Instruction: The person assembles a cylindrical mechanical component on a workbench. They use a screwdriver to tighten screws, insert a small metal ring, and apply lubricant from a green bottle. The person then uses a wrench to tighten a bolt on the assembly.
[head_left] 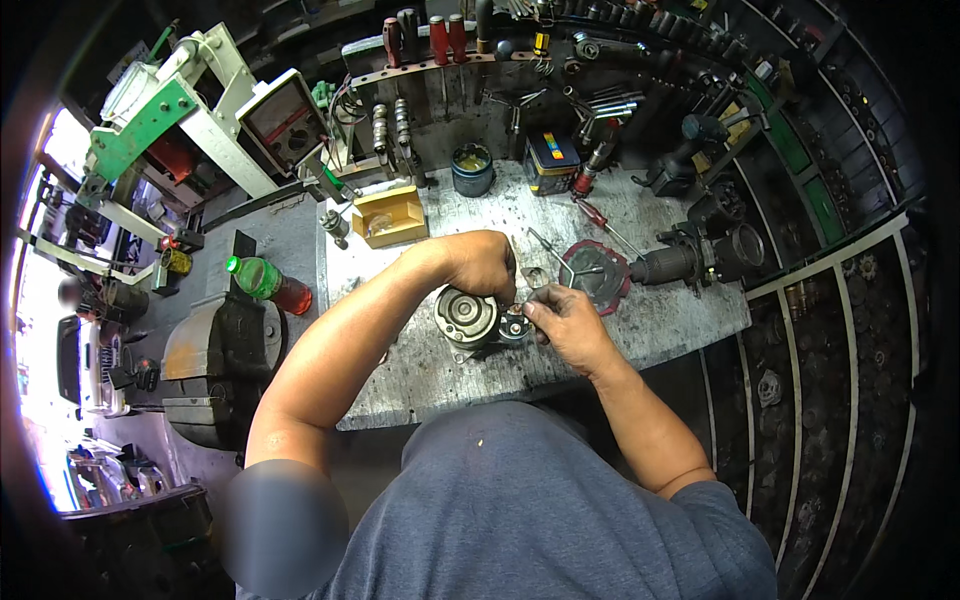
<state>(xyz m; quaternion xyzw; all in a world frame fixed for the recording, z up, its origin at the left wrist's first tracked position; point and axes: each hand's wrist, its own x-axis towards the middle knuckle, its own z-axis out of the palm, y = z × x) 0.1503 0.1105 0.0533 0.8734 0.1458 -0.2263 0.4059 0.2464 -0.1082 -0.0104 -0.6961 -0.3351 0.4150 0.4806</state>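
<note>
A starter motor (466,316) stands on end on the metal workbench, its round ribbed face up, with a smaller dark cylinder, likely its solenoid (515,327), at its right side. My left hand (480,265) reaches over the motor from behind, fingers curled down beside the solenoid; whatever they grip is hidden. From the right, my right hand (566,322) pinches at the solenoid's top, thumb and forefinger together on something too small to name. Just behind the fingers lies a small metal plate (535,277).
Right of my hands are a dark red-rimmed disc (598,275), a T-shaped wrench (566,262), a screwdriver (592,212) and another motor (690,258). An open cardboard box (390,218), a grease tub (472,172) and a battery (551,162) stand behind. Leftward are a bottle (268,284) and a vise (220,345).
</note>
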